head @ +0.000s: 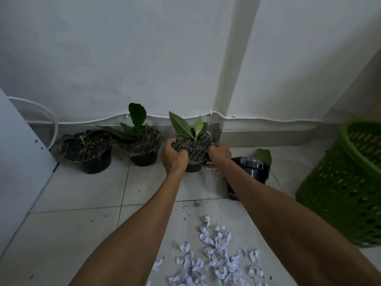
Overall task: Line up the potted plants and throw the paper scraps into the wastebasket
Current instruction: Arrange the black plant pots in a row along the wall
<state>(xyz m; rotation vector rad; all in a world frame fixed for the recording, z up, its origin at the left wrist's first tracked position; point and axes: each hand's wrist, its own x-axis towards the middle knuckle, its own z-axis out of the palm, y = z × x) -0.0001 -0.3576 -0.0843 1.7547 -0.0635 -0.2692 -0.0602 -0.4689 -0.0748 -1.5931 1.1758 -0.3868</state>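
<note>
Two potted plants stand against the wall: a left pot [87,152] and a middle pot [142,147], both black with green leaves. A third potted plant [194,144] sits to their right, gripped at its rim by my left hand [174,156] and my right hand [219,152]. A fourth black pot [251,168] stands behind my right forearm, one leaf showing. Several crumpled white paper scraps [216,252] lie on the floor near me. The green mesh wastebasket [346,188] stands at the right.
A white panel [18,162] leans in at the left edge. A white cable [257,118] runs along the wall's base. Dark soil crumbs [191,204] are scattered on the pale floor tiles between the pots and the scraps.
</note>
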